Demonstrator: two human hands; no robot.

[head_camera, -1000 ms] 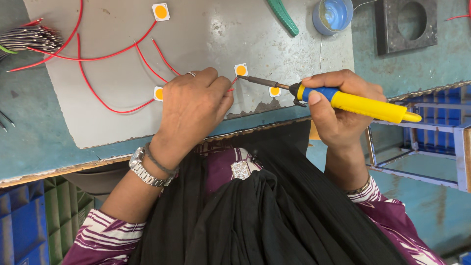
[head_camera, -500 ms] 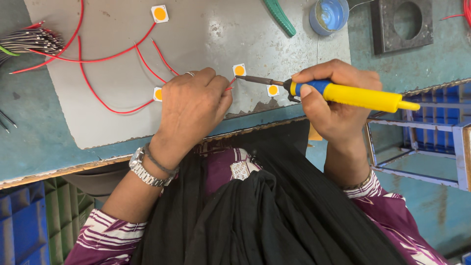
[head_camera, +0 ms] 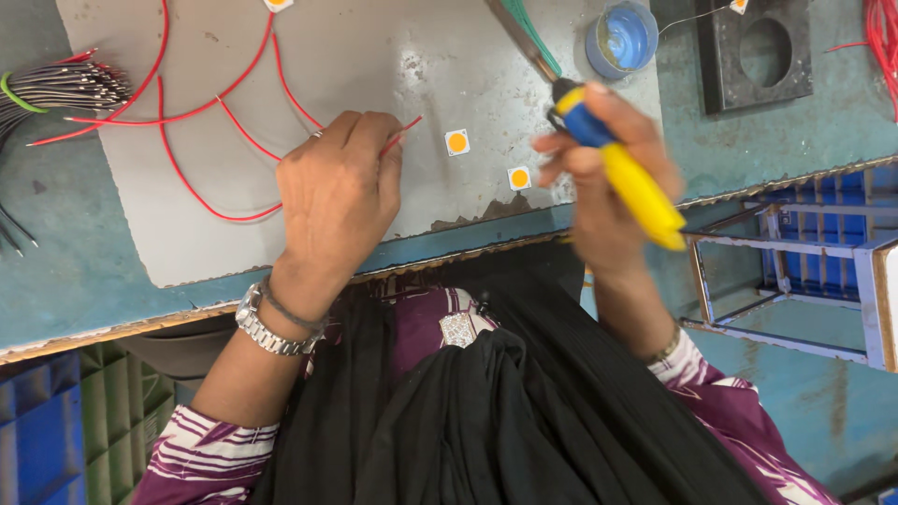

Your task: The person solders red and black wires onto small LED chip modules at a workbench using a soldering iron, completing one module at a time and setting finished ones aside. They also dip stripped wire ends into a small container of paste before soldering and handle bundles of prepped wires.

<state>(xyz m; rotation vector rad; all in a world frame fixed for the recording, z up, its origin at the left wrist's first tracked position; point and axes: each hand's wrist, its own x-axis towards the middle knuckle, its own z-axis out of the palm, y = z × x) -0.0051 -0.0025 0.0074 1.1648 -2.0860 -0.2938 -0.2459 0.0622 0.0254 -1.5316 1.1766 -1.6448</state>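
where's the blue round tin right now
In the head view the blue round tin sits at the top right on the bench, beside the grey mat and left of the dark block.

Soldering iron (head_camera: 613, 159) lifted; red wire (head_camera: 400, 134) raised.

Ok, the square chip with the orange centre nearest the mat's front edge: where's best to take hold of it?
Probably by two opposite white edges of the chip, pinched from straight above. It lies flat on the grey mat, so nothing sticks up to grip. Come from the near side, since the right hand with the soldering iron hovers just right.
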